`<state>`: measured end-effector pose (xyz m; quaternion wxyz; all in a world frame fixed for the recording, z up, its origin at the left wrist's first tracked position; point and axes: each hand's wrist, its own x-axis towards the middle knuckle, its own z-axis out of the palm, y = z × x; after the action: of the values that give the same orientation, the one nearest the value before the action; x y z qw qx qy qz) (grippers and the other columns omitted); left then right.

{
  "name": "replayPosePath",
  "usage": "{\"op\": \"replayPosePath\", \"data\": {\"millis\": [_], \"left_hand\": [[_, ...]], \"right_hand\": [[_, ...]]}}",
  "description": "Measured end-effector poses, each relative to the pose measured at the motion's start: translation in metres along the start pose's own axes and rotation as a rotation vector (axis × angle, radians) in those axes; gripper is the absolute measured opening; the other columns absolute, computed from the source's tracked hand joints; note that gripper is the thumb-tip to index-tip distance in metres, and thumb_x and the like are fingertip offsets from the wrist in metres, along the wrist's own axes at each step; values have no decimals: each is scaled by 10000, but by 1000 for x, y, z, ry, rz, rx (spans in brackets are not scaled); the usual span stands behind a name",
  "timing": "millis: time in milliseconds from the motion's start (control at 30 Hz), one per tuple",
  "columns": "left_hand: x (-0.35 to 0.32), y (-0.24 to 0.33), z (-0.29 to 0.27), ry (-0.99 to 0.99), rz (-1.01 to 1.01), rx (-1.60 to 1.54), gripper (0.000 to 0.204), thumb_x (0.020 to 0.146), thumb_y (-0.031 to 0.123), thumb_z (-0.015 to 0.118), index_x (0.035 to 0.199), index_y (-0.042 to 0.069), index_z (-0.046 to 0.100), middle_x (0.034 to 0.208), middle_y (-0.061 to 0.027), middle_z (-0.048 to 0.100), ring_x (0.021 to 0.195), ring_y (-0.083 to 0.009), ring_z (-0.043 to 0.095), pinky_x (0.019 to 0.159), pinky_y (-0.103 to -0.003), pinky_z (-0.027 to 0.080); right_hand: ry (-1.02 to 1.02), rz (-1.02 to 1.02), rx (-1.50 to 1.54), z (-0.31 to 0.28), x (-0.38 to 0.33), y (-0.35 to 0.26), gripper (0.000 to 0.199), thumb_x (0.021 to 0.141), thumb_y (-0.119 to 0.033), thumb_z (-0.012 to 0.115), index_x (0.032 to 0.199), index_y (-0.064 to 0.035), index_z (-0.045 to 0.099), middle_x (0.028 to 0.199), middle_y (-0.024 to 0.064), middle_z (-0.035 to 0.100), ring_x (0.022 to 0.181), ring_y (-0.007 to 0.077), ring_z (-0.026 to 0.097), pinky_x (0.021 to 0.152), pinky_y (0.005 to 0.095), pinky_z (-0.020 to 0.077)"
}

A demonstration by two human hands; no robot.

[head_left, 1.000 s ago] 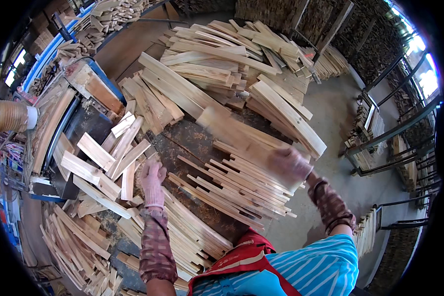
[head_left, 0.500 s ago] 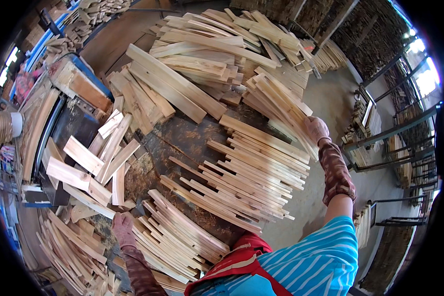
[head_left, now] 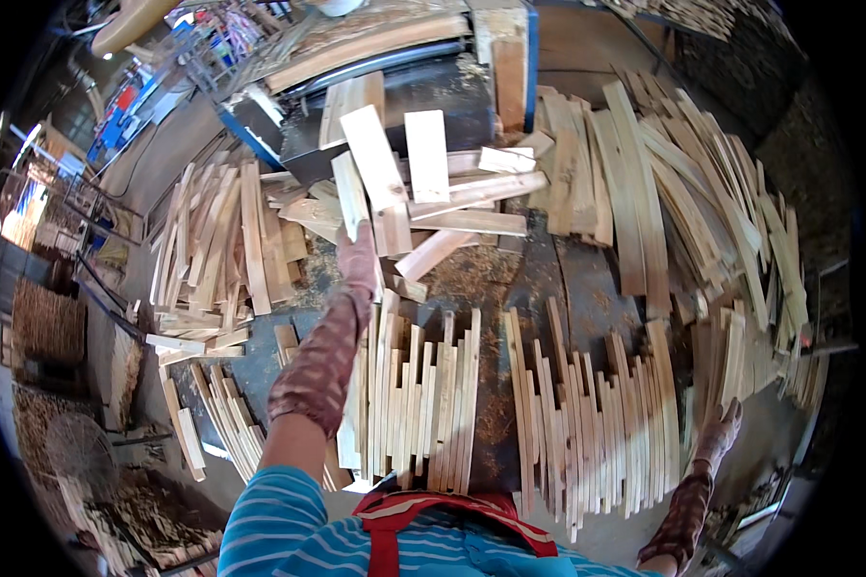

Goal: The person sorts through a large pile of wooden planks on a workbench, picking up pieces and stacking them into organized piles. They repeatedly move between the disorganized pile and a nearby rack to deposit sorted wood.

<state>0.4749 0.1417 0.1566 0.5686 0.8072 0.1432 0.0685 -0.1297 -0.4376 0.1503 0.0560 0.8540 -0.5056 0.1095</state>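
In a pinkish work glove, my left hand [head_left: 358, 258] reaches forward and closes round the near end of a pale wooden board [head_left: 349, 188]. Loose short boards [head_left: 428, 159] lie crosswise just beyond it. My right hand [head_left: 718, 433], also gloved, is low at the far right, fingers stretched out by the near ends of some upright-looking boards [head_left: 731, 351]; it appears to hold nothing. Between my arms, narrow wooden strips lie side by side in two rows, a left row [head_left: 409, 404] and a right row [head_left: 597, 433].
A machine with a black bed [head_left: 303, 144] and blue frame stands ahead, a wooden block [head_left: 513, 82] at its right. Board piles rise at left [head_left: 212, 231] and right [head_left: 683, 183]. Sawdust [head_left: 471, 284] covers part of the dark tabletop. A round fan [head_left: 82, 452] stands lower left.
The view has swung left, so the machine now lies straight ahead. My left hand has reached forward to the loose boards. My right hand has come away from the board ends it was touching.
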Motion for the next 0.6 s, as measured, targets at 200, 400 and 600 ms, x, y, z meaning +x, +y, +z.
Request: {"op": "replayPosePath", "data": {"millis": [200,400,600], "left_hand": [[35,3,28,244,166,322,830,725,359,845,1327,-41,438,1351,-298,504,1255,-427,517,1053,-468,435],[47,-26,22,-10,-136,305,983,673,436,879,1386,-16,374,1365,-306,494,1255,-443,515,1038,-488,445],[85,-49,-3,-241,-142,410,1031,657,411,902,1405,-40,354,1366,-286,526,1268,-410,534,1071,-440,448]], "right_hand": [[-220,-383,685,-3,26,-217,451,913,-43,629,1362,-46,592,1357,138,612,1262,267,568,1111,351,413],[-668,-400,1255,47,19,-507,575,902,-214,680,1437,-77,522,1379,172,597,1277,294,575,1088,344,434],[-643,-405,869,28,30,-753,760,852,-394,715,1483,-83,428,1441,194,546,1313,337,541,1077,376,443]]}}
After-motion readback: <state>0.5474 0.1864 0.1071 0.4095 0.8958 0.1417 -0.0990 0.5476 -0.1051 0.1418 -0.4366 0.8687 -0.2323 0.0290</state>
